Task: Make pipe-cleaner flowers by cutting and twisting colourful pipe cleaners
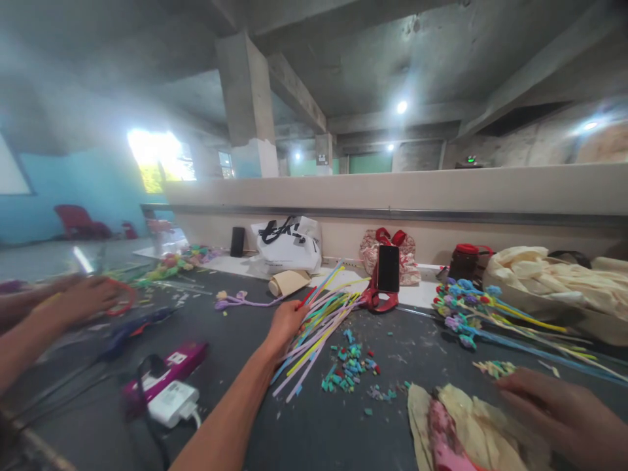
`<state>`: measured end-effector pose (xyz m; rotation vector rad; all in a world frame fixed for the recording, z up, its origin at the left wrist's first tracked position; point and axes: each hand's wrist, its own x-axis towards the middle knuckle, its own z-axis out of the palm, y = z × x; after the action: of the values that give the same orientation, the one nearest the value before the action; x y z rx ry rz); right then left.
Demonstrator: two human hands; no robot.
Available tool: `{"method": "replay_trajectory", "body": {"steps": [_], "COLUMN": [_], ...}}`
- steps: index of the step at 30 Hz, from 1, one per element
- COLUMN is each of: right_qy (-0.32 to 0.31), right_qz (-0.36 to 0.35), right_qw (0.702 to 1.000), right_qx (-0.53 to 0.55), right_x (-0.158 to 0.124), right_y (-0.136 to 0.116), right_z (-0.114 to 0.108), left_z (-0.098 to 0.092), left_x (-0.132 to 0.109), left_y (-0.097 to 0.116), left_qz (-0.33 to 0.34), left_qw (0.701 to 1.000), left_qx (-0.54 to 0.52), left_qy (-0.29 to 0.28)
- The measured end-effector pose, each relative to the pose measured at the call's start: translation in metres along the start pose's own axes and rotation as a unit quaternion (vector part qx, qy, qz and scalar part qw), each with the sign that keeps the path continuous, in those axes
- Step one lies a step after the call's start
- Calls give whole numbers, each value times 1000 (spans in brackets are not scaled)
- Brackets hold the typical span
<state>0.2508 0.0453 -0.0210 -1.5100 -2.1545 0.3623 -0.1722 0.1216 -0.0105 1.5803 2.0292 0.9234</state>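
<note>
My left hand [286, 325] reaches forward over the dark table [235, 314] and closes on a loose bundle of thin coloured sticks [318, 320] that fans out toward me. My right hand [559, 405] lies low at the right with its fingers stretched out, resting on a crumpled beige sheet [471, 418] that holds a pink thing [441, 428]. A small heap of coloured bits [350, 367] lies between my two hands. Finished stick flowers [464, 309] lie further right.
Another person's blurred hands [86, 297] work at the far left. Near me lie a purple power strip [169, 367] and a white charger [174, 402]. A phone on a red stand [388, 268], a white bag [289, 245], a red-lidded jar [464, 261] and cream cloth [554, 278] line the back wall.
</note>
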Motion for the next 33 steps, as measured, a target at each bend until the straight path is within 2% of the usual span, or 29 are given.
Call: {"method": "replay_trajectory", "body": {"steps": [2,3,4,6,9,13,16,21,24,28,33], "right_qy": [-23,-25,-53,-76,-78,-54,-16,34,53,42,47], "right_qz": [-34,-31,-14,11,79,151,171,154,138,147,158], "right_qw": [998,995,986,974,951,910,887,869,864,856,842], "right_qx": [49,92,159,213,289,382,428,469,482,493,513], "right_x": [26,41,56,90,141,194,215,229,236,243,245], "right_y": [-40,-60,-78,-107,-130,-141,-144,-145,-143,-141,-141], "right_z": [-4,-2,2,17,48,80,90,96,94,91,88], "left_z": [-1,-3,-4,-8,-11,-9,-6,-7,-9,-10,-11], "left_x": [3,5,6,6,4,0,-2,-5,-7,-8,-5], "left_y": [-1,-1,-1,1,4,7,8,11,13,15,8], "left_qz": [-2,-2,-1,6,27,49,53,29,23,22,-3], "left_qw": [1000,1000,1000,1000,998,989,976,952,948,945,944], "left_qx": [-9,-12,-14,-21,-51,-136,-209,-284,-295,-298,-302], "left_qy": [3,5,7,15,25,2,-46,-108,-119,-130,-137]}}
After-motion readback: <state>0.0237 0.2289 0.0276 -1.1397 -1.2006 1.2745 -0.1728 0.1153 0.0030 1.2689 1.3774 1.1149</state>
